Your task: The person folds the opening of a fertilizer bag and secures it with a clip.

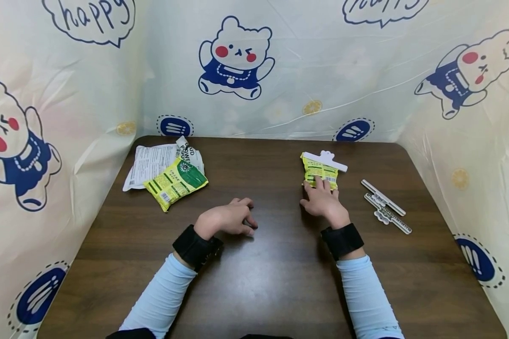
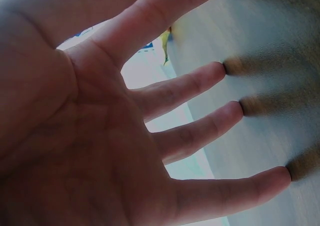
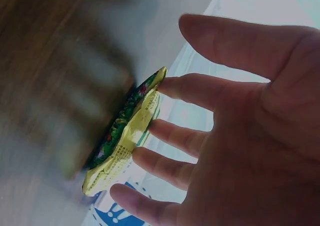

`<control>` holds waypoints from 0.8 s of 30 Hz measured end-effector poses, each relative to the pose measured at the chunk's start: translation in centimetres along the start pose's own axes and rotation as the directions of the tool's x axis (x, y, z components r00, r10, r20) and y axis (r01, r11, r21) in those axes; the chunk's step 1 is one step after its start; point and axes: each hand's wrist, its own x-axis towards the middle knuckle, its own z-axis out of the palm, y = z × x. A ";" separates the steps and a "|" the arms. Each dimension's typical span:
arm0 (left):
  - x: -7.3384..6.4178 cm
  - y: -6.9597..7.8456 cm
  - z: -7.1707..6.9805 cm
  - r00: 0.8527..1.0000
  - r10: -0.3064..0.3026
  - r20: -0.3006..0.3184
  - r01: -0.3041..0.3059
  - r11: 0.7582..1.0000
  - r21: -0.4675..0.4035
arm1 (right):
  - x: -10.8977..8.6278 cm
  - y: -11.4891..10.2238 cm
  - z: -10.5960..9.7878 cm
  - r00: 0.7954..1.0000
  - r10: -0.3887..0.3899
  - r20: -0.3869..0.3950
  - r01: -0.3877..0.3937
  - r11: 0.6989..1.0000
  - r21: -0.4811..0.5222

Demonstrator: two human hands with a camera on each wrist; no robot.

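Observation:
At the table's back right lies a small yellow-green snack packet (image 1: 320, 172), with a white sealing clip (image 1: 324, 160) across its far end. My right hand (image 1: 324, 200) reaches over the near end, and its fingertips touch the packet. In the right wrist view the fingers (image 3: 185, 91) are nearly straight against the yellow packet (image 3: 127, 136), thumb apart. My left hand (image 1: 229, 217) rests on the table left of centre, holding nothing. The left wrist view shows its fingers (image 2: 190, 138) spread, with fingertips at the tabletop.
At the back left a yellow and green packet (image 1: 176, 182) overlaps a white printed bag (image 1: 152, 162). Two more sealing clips, a plain strip (image 1: 383, 197) and one with a scalloped tab (image 1: 388, 214), lie right of my right hand. A printed curtain (image 1: 237, 113) stands behind the table.

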 end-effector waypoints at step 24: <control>0.0 -0.1 0.2 1.000 0.004 -0.001 -0.004 1.000 0.012 | 0.2 0.6 -0.1 1.000 0.012 -0.017 -0.012 1.000 -0.012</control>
